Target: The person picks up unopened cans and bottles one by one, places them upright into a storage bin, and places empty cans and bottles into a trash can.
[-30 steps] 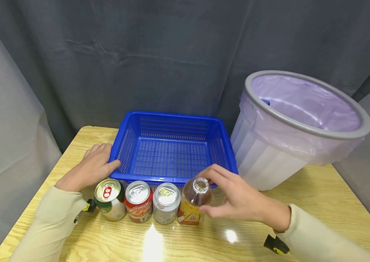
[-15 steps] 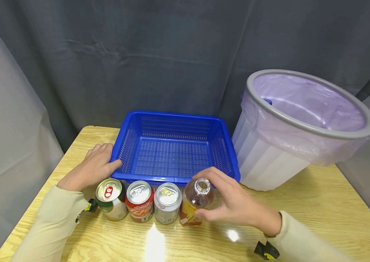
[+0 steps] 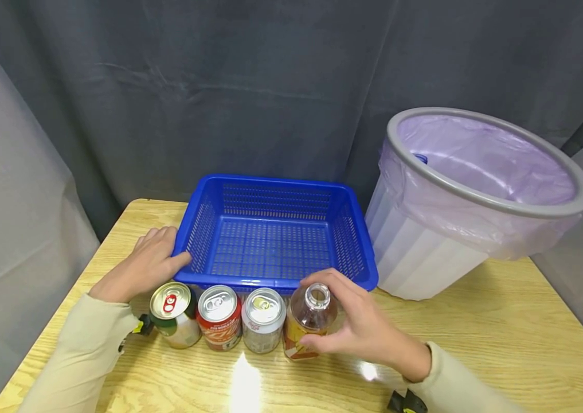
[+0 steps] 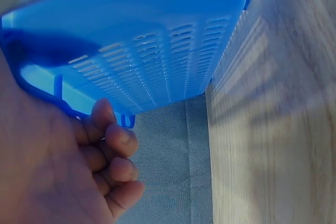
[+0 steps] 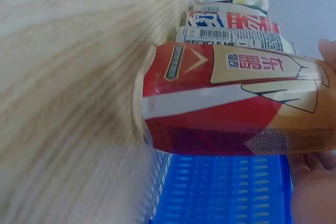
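My left hand (image 3: 149, 261) grips the left rim of a blue plastic basket (image 3: 270, 284), thumb inside and fingers curled under the rim in the left wrist view. My right hand (image 3: 360, 321) holds an uncapped clear bottle (image 3: 309, 327) with a red and yellow label, its thumb across the front and fingers behind. Left of the bottle, a silver can (image 3: 263, 321), a red can (image 3: 219, 318) and a green and gold can (image 3: 175, 315) stand upright in a row before the basket. The right wrist view shows the bottle's label (image 5: 231, 98) close up.
A tall white bin (image 3: 425, 241) with a grey rim and purple liner stands right of the basket; a small blue thing (image 3: 419, 158) shows inside. Dark curtain (image 3: 250, 92) hangs behind the wooden table (image 3: 451, 321). The cans stand close against the basket's front.
My right hand has come in closer around the bottle, its thumb moving left onto the label. The bottle has shifted very slightly. My left hand stays on the basket.
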`<state>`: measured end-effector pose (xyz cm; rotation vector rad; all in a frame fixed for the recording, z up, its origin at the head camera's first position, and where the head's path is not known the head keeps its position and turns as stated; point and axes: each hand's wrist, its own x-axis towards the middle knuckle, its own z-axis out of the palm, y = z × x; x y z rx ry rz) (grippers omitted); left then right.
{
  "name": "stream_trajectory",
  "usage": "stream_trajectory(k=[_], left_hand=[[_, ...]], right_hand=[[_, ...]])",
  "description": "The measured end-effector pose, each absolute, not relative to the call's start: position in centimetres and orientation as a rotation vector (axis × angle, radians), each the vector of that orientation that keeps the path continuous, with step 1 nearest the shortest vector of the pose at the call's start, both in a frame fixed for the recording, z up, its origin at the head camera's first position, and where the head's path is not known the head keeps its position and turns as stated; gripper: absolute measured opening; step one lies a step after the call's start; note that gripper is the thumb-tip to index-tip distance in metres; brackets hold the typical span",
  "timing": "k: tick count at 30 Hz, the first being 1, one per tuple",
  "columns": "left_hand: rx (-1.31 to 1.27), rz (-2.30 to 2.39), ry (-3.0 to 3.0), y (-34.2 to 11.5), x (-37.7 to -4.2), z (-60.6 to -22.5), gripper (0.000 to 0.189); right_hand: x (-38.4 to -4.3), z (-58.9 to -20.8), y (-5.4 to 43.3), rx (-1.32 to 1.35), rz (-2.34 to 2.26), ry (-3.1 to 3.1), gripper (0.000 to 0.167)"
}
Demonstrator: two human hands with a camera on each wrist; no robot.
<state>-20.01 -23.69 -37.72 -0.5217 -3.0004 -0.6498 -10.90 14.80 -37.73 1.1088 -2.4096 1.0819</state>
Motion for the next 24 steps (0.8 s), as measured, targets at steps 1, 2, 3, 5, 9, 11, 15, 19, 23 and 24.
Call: stream_trajectory(k=[1,2,3,5,9,11,15,19,23,24], left_hand=[[-0.523,-0.649,-3.000,-23.7,-20.0,-37.7,0.042],[-0.524,-0.649,-3.000,-23.7,-20.0,-37.7,0.041],[-0.524,-0.648,-3.003,-23.7,-20.0,-37.6,0.041],[-0.526,-0.649,-3.001,-23.7,-20.0,-37.7,0.040],[-0.527,-0.655,-3.002,-23.8,-20.0,-37.7,0.038],[-0.525,-0.657,-3.003,-23.8,-20.0,-37.7,0.037],[-0.527,-0.658,-3.003,-23.7,-20.0,-37.8,0.036],[-0.533,-0.662,-3.005,-23.7,-20.0,-37.8,0.037],[-0.527,-0.660,-3.004,-23.7,-20.0,-37.8,0.037],[-0.525,-0.659,-3.002,-23.8,-20.0,-37.8,0.037]], right_hand=[[-10.8,-37.9,14.7,1.100,1.087,-2.403,0.071],[-10.8,-38.0,14.6,1.092,1.090,-2.398,0.071],[-10.7,-38.1,14.5,1.087,1.090,-2.390,0.071],[-10.5,-38.4,14.4,1.083,1.099,-2.374,0.072],[-10.3,-39.1,14.1,1.096,1.182,-2.326,0.072],[-10.3,-39.4,13.9,1.103,1.241,-2.295,0.073],[-10.3,-40.0,13.5,1.104,1.346,-2.243,0.072],[-10.3,-40.2,13.4,1.108,1.421,-2.212,0.071],[-10.4,-40.6,13.2,1.135,1.476,-2.148,0.071],[-10.4,-40.7,13.1,1.141,1.489,-2.132,0.070]])
